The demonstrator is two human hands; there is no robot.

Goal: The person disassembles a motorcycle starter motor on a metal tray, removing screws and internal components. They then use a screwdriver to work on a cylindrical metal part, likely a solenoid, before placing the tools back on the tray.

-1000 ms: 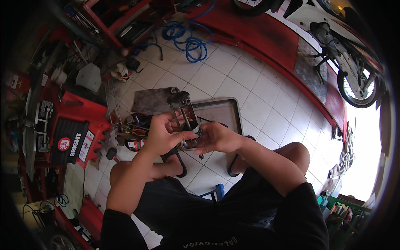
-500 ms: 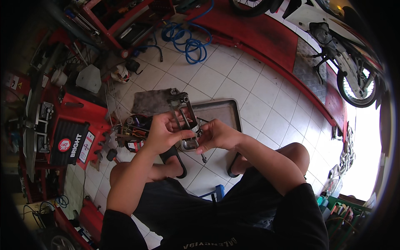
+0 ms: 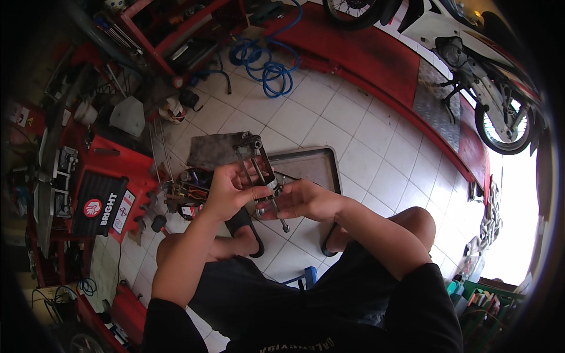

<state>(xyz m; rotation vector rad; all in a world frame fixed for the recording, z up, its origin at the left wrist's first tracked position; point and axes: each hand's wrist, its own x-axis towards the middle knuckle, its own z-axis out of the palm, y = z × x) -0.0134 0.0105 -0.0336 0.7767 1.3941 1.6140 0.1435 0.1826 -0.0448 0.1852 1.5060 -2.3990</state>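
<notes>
- Red platform (image 3: 365, 53), long and low, runs across the tiles beyond the shallow tray (image 3: 312, 165).
- Motorcycle (image 3: 459, 65) by that platform, well off to the right of the tray.
- Grey cloth or mat (image 3: 212, 150) flat on the floor, left of the tray.
- Open-sided metal frame (image 3: 263, 154), two bars under a dark head, held up over the tray's left side with its head tipped away from the person.
- Right hand (image 3: 306, 200), over the tray's near side, fingers extended around the lower end of the frame; from where I stand I can't tell whether they pinch anything.
- Left hand (image 3: 231, 191), above the tray's left edge, clamped on the frame, thumb across its lower part.
- Slim metal rod (image 3: 279, 213), slanting out below the frame, its knobbed end toward the person's side of the tray. I'd judge the step in hand to be adjusting this rod; the next move seems to call for a steady left hold and a secure right-hand pinch on the rod.
</notes>
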